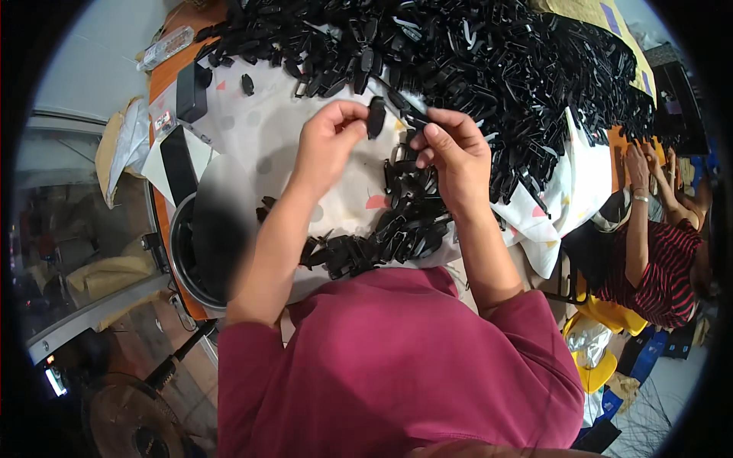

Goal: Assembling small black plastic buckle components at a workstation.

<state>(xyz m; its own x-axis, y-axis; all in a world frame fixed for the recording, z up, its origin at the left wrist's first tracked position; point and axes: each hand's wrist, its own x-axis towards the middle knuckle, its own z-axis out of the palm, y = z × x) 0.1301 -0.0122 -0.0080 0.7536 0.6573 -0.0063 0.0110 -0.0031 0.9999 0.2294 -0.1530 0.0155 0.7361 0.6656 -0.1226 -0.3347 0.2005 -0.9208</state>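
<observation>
Tablecloth (271, 114); black piece (376, 118) in left grip (327, 139)

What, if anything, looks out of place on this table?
The patterned white tablecloth looks askew: flat at left, but bunched in folds and drooping off the table at right. One small black part also lies apart from the big black heap.

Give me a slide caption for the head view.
Left hand gripping an oblong black piece, right hand a slender black piece, near piled small black parts.
</observation>
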